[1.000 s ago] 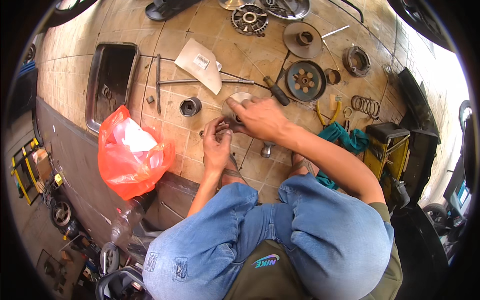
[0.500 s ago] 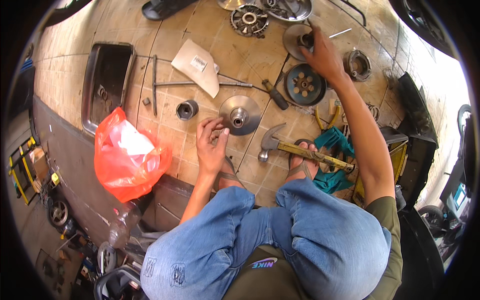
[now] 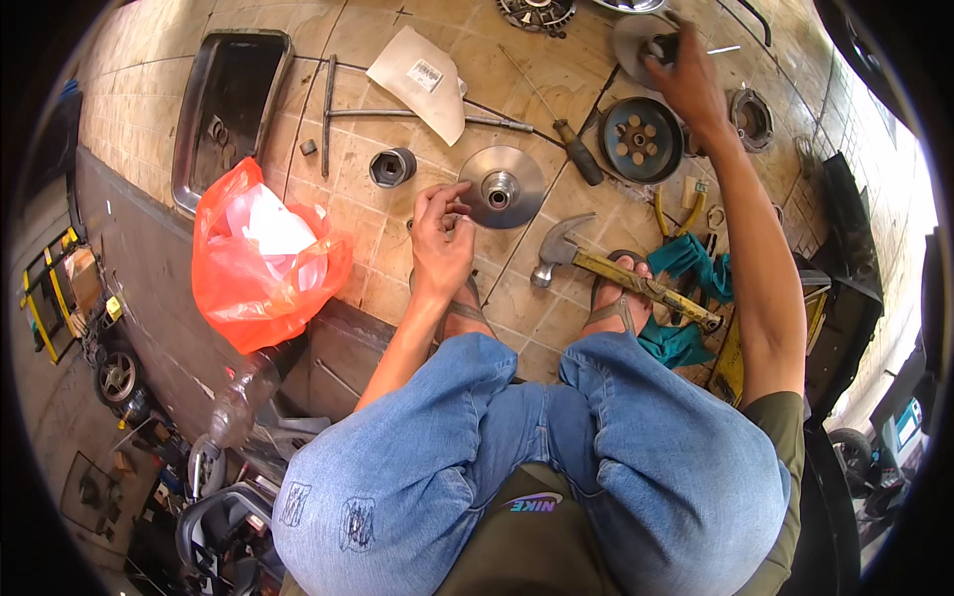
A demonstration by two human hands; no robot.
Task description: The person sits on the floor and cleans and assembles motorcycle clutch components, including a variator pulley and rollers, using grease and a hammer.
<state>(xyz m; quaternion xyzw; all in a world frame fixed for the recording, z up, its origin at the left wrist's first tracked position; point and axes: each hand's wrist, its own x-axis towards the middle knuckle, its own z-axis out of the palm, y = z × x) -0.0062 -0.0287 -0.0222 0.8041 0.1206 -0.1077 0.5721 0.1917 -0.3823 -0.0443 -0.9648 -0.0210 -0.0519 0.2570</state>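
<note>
At the far right, my right hand [image 3: 693, 91] reaches out with its fingers closed round the dark hub of a metal pulley disc [image 3: 633, 43] on the floor. My left hand [image 3: 443, 243] is low over the tiles, fingers loosely bent and thumb apart. Its index fingertip is at the left rim of a second shiny pulley disc [image 3: 526, 177], which lies flat with its hollow hub upward. Whether that fingertip touches the rim I cannot tell. A large dark socket [image 3: 393, 167] stands just beyond the left hand. Right of the shiny disc lie a screwdriver [image 3: 578, 152] and a round dark clutch drum [image 3: 641, 139].
A claw hammer [image 3: 636, 281] lies across my right foot, beside teal cloth [image 3: 676, 343] and yellow-handled pliers [image 3: 680, 215]. On the left are a red plastic bag [image 3: 268, 288] and a metal tray [image 3: 184, 169]. A T-handle wrench [image 3: 397, 114] lies partly under a paper piece [image 3: 422, 84].
The whole view has shifted, so floor things appear higher and further right. My left fingers are more bent, close to the shiny disc's rim. My right hand stays at the far disc.
</note>
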